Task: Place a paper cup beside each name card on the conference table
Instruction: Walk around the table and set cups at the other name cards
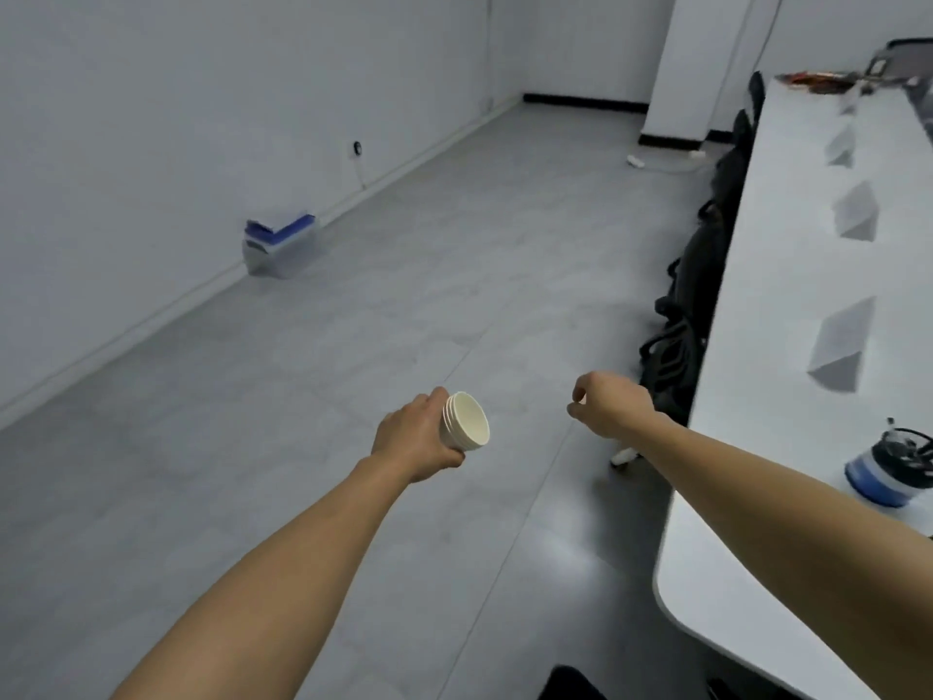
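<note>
My left hand [411, 437] grips a stack of white paper cups [467, 421] held sideways over the grey floor, their mouths facing right. My right hand [608, 409] hangs to the right of the cups, fingers curled, holding nothing, close to the edge of the white conference table [757, 346]. Three folded name cards stand in a row along the table: the nearest name card [840, 346], the middle name card [856, 212] and the far name card [842, 146]. No cup stands beside any of them.
Black office chairs [691, 305] are pushed against the table's left edge. A blue and white round object with black cables [888, 472] sits on the table's near end. A blue and white box [280, 240] lies by the left wall. Clutter sits at the table's far end.
</note>
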The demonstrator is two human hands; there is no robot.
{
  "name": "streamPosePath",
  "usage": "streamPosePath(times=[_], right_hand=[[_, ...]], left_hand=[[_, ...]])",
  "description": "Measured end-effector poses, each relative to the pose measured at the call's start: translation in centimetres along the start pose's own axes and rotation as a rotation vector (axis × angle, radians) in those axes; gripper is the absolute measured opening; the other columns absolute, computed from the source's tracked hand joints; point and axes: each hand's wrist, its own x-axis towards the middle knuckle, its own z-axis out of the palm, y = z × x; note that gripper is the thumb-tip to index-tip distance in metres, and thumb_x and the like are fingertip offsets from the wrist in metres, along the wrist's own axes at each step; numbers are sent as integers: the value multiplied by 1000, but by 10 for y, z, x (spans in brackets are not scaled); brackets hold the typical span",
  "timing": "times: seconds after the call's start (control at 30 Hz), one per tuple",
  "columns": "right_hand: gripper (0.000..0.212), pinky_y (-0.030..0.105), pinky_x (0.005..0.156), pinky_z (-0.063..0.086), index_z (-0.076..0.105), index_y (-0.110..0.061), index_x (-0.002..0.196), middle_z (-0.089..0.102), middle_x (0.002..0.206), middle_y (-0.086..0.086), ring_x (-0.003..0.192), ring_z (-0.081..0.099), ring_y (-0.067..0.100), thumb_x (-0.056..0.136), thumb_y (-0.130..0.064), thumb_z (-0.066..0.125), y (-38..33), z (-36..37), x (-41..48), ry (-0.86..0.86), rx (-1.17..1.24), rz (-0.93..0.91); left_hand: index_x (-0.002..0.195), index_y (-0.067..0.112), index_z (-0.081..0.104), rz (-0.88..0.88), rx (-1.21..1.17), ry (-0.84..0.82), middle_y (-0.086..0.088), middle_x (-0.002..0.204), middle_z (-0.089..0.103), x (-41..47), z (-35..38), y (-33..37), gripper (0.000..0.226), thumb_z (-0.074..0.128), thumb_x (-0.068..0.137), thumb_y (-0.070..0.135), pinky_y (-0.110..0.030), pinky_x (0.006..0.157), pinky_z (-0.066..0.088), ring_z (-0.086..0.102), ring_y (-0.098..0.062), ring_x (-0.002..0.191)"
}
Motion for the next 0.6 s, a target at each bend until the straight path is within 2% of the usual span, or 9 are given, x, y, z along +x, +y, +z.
streamPosePath(times=[0.1,0.27,0.37,0.47,0.6], right_hand=[[25,32,71,46,67,-18,108,68,107,6,96,63,28,91,-34,59,34,-15,59,26,41,132],[19,35,71,50,67,-13,93,70,93,7,85,64,29,88,-29,59,71,-30,140,38,118,226],[14,32,65,46,62,-17,85,67,88,5,82,63,28,88,-30,59,94,-54,195,32,144,277],[17,30,64,45,66,-15,90,69,90,5,83,65,27,90,-30,59,110,-82,247,63,160,296],[22,31,71,50,69,-19,103,71,103,2,89,66,25,91,-34,60,123,-110,305,94,187,327]], left_hand=[[122,22,44,113,11,-61,-2,116,58,94,6,17,64,77,69,38,-32,73,42,58,-26,101],[122,23,44,200,10,-94,-2,117,58,205,7,46,64,77,69,38,-31,73,42,58,-26,102],[121,23,45,264,22,-121,-2,116,59,278,-4,73,63,77,68,37,-31,72,43,59,-26,99],[121,23,45,309,6,-100,-1,115,58,344,-18,93,63,77,69,37,-32,72,43,58,-27,99],[122,23,46,374,15,-105,-1,116,58,422,-29,112,63,78,69,38,-31,72,41,58,-26,100]])
